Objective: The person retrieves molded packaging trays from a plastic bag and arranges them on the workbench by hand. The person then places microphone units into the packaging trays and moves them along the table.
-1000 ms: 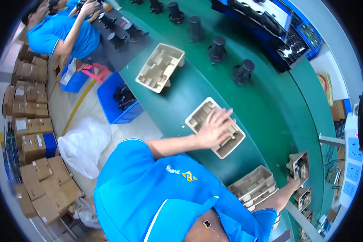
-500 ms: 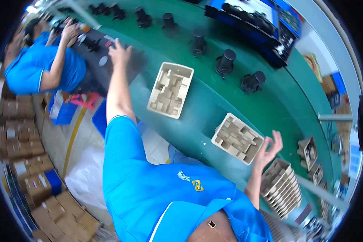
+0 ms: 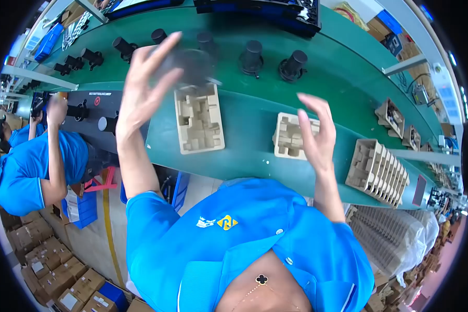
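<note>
My left hand (image 3: pixel 143 91) is raised at the left tray's back corner, its fingers around a motion-blurred black part (image 3: pixel 195 67). The part is over the back edge of a beige moulded tray (image 3: pixel 208 143) that has shaped hollows. My right hand (image 3: pixel 320 132) hangs over the right side of a second beige tray (image 3: pixel 283 143), hiding part of it; its thumb and fingers are apart and hold nothing. Farther back on the green surface stand black cylindrical parts, among them one on the right (image 3: pixel 295 65) and one beside it (image 3: pixel 252 57).
Nested beige trays (image 3: pixel 374 171) lie to the right. A dark mat (image 3: pixel 104 101) at the left bears black parts, including one with a pale round end (image 3: pixel 106 125). A co-worker (image 3: pixel 62 161) is at the far left. A blue bin (image 3: pixel 179 190) sits below the table edge.
The view has turned. My left hand has moved from the trays to the dark mat and back, now with a black part. My right hand has come from the far right to the right tray.
</note>
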The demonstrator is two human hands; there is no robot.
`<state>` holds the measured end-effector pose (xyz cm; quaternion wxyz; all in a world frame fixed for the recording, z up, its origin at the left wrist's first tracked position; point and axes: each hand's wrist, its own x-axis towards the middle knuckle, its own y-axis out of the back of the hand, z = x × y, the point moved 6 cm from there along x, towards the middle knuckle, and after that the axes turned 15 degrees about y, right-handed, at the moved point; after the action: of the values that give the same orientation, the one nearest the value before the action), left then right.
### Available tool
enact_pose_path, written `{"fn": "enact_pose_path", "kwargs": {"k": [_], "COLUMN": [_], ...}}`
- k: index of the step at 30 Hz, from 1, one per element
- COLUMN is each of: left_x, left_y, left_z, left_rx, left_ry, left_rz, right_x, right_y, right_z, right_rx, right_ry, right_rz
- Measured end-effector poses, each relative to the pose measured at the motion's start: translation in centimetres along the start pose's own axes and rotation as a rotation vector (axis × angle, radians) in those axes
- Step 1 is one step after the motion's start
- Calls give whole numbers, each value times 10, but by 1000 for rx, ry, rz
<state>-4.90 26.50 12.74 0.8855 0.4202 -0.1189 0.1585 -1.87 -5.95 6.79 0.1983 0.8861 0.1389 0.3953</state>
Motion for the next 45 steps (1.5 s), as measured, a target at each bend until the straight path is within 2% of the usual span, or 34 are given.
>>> {"fn": "enact_pose_path", "kwargs": {"k": [1,3,5,6,7,9,10,11,13,15,17,18,19,21,24,25,28,31,32,35,39,41,45], "left_x": [-2,-10,-24,-28,-32,-37,-47,-65,-107,-158,-187,-192,-193,-193,-192,-190,-182,-175,-176,-173,-172,-169,-159], "left_y": [-13,-54,-96,-116,-135,-171,-183,-204,-242,-273,-278,-278,-278,-279,-286,-285,-278,-273,-276,-275,-279,-286,-310], "left_z": [26,61,97,113,123,121,119,113,97,103,142,155,163,176,175,174,170,167,162,159,149,135,89], "left_rx": [-131,-408,-700,-783,-918,-1028,-939,-976,-1028,-1030,-1371,-1438,-1432,-1422,-1394,-1300,-1098,-757,-721,-555,-458,-431,-362], "left_ry": [-59,-44,2,24,1,156,217,365,664,866,890,885,882,866,889,851,722,323,355,207,94,51,28], "left_rz": [-142,-402,-592,-663,-665,-482,-350,-386,-451,-724,-1042,-1132,-1136,-1141,-1104,-994,-716,-429,-408,-283,-218,-201,-187], "right_x": [13,23,14,4,-8,-39,-50,-61,-83,-100,-114,-121,-125,-133,-141,-143,-159,-176,-177,-175,-188,-199,-223], "right_y": [1,-4,-3,1,9,20,30,42,61,76,86,90,92,95,102,104,116,118,116,114,108,100,78], "right_z": [-5,-13,-15,-14,-7,13,20,24,41,57,67,70,71,71,71,70,80,87,85,76,96,111,151], "right_rx": [42,398,477,482,580,778,820,885,1011,1019,1092,1099,1120,1161,1245,1270,1076,956,1006,888,915,882,889], "right_ry": [12,-212,-146,-229,-313,-477,-535,-610,-592,-621,-673,-735,-757,-795,-703,-664,-651,-729,-722,-765,-869,-930,-988], "right_rz": [-31,-181,-442,-506,-422,-244,-141,-14,208,312,399,444,495,593,547,531,548,496,488,516,701,710,516]}}
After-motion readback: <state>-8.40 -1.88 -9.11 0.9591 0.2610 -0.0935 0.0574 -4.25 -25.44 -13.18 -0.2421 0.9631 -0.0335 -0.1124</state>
